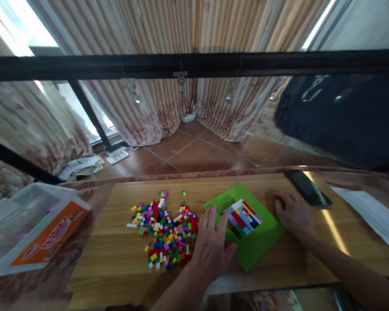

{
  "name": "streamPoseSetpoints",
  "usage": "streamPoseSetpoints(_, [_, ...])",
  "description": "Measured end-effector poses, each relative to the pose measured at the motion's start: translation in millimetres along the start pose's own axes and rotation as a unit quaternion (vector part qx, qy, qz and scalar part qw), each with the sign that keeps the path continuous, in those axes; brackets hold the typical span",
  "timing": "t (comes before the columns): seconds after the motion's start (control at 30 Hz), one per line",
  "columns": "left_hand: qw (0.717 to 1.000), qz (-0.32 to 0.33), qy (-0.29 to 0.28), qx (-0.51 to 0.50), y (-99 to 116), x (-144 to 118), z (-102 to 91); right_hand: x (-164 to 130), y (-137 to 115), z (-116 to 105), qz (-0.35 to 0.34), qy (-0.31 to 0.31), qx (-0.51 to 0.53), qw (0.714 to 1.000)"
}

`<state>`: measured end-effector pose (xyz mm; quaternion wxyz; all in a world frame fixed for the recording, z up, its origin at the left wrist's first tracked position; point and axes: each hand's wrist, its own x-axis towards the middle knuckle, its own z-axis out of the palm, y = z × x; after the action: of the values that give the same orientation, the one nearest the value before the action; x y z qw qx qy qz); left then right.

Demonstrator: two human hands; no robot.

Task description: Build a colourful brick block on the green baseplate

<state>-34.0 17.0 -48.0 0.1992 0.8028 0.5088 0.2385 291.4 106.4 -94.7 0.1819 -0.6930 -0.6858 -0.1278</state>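
Observation:
A green studded baseplate [257, 242] lies tilted on the wooden table [116, 259]. A patch of small coloured bricks [243, 217] is fixed near its middle. My left hand [212, 246] rests flat on the plate's left edge, fingers spread, next to the patch. My right hand [291, 214] presses on the table at the plate's right corner, fingers curled down; I cannot tell whether it holds a brick. A loose pile of small coloured bricks [165, 233] lies just left of my left hand.
A clear plastic box with an orange label [35, 233] stands at the left. A black phone [307, 186] and white paper [369, 214] lie at the right. A black bar [194, 65] crosses above; curtains and tiled floor lie beyond the table's far edge.

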Motion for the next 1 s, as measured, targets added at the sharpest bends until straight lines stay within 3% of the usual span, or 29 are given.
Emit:
streamPoseSetpoints(0.17, [0.999,-0.003,-0.044,0.024,-6.7,11.6,3.3,1.9,-4.1,-3.8,0.025,0.005,0.006,1.000])
streamPoseSetpoints(0.53, [0.992,-0.031,0.008,0.124,14.1,16.3,13.9,3.3,-8.1,-10.3,0.052,0.007,0.029,0.998])
streamPoseSetpoints(0.77, [0.984,-0.054,0.009,0.172,25.2,15.4,14.7,4.8,-7.4,-9.3,0.061,0.015,0.066,0.996])
streamPoseSetpoints(1.0, [0.974,-0.109,0.001,0.197,43.0,31.6,18.3,7.3,-1.6,-11.2,0.111,0.022,0.162,0.980])
